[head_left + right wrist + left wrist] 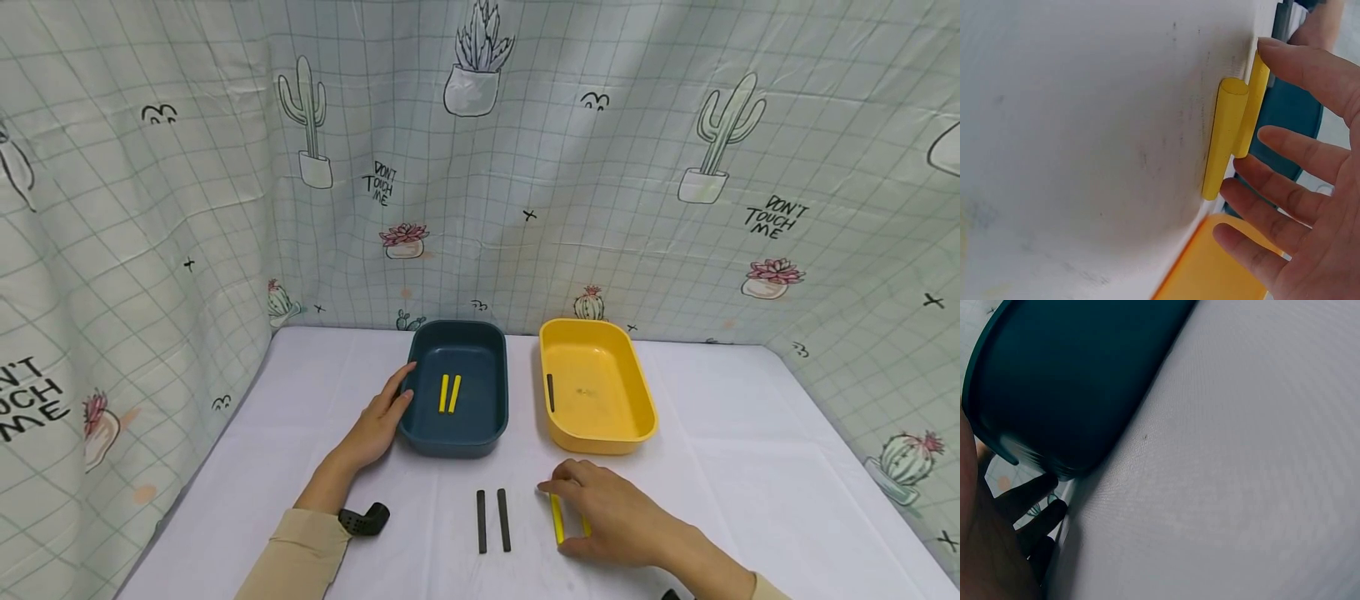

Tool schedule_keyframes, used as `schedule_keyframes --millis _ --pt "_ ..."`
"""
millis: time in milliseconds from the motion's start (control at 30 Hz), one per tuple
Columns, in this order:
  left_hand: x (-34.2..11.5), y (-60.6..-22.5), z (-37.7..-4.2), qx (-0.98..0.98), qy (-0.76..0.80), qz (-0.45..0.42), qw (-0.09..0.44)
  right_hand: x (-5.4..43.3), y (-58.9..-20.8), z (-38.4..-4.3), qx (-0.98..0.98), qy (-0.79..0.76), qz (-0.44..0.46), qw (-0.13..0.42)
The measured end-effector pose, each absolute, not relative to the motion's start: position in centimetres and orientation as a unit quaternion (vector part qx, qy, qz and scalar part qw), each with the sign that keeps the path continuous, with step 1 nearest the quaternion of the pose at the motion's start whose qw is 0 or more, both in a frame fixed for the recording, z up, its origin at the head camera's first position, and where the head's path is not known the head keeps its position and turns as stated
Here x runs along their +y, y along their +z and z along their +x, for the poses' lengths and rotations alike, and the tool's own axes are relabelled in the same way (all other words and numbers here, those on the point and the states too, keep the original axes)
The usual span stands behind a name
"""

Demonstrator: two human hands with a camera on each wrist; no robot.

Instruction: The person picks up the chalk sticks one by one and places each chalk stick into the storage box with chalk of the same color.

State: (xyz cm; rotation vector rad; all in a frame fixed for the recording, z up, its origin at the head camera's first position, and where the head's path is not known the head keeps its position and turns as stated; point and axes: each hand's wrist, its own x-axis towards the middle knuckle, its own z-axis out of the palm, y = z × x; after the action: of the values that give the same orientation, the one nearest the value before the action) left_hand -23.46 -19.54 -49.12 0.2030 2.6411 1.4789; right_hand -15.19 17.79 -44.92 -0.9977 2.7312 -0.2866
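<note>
My right hand [603, 517] is spread over two yellow sticks [1225, 137], thumb at one's near end; beside them lie two black sticks [482, 521], all well in from the worktop's [712, 417] far edge. My left hand [377, 423], fingers extended, touches the blue tray [453, 450], holding two more yellow sticks [443, 393]. The yellow tray [600, 444], nearer the right edge, holds one black stick [551, 393].

There's "DON'T TOUCH ME" [381, 183] on the cloth [540, 150], twice above the table's [712, 467] back edge, once more, cropped, beyond its left!
</note>
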Motion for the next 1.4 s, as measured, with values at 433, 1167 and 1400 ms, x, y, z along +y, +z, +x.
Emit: schedule_keyframes --millis 433,1167,1400 --pt "-19.7 -49.3 -23.7 0.865 0.495 0.062 0.052 17.1 -44.4 -15.7 0.930 -0.104 -0.341 0.094" --pt "-19.5 -49.1 -23.6 0.865 0.494 0.066 0.054 15.4 -42.0 -17.1 0.931 -0.133 -0.332 0.078" --pt "-19.6 -49.2 -23.6 0.866 0.493 0.063 0.056 15.2 -41.2 -17.8 0.924 -0.139 -0.354 0.037"
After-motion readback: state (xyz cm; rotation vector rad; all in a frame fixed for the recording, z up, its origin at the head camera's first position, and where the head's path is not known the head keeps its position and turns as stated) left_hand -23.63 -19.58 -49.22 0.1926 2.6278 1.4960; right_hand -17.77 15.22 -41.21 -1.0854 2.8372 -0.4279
